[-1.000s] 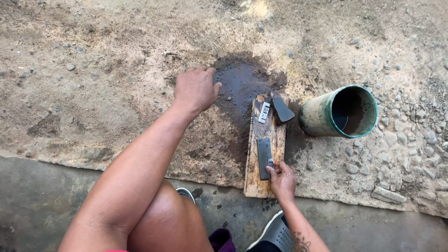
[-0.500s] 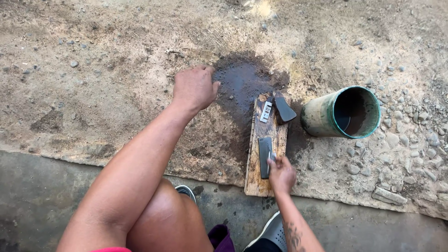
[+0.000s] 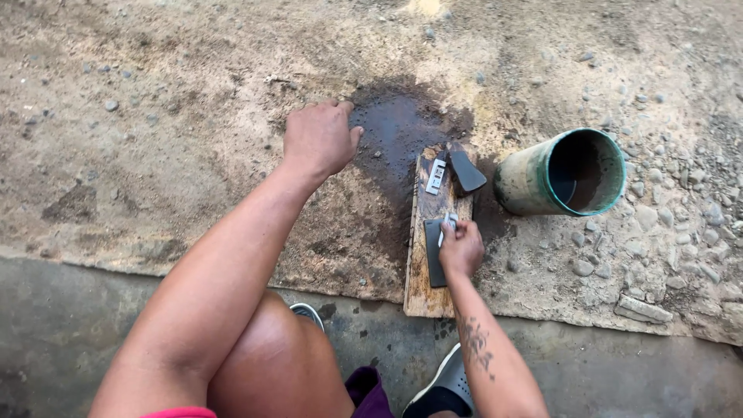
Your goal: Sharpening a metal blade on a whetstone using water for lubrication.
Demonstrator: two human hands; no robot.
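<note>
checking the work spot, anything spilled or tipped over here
Yes. The green can lies on its side right of the board, and a dark wet patch stains the ground above the board, beside the left hand. Whether the can caused it is unclear.

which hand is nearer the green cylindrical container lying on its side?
Right. The right hand rests on the dark flat stone on the wooden plank, just left of and below the green cylindrical container. The left hand presses the ground farther left, beyond the wet patch.
</note>
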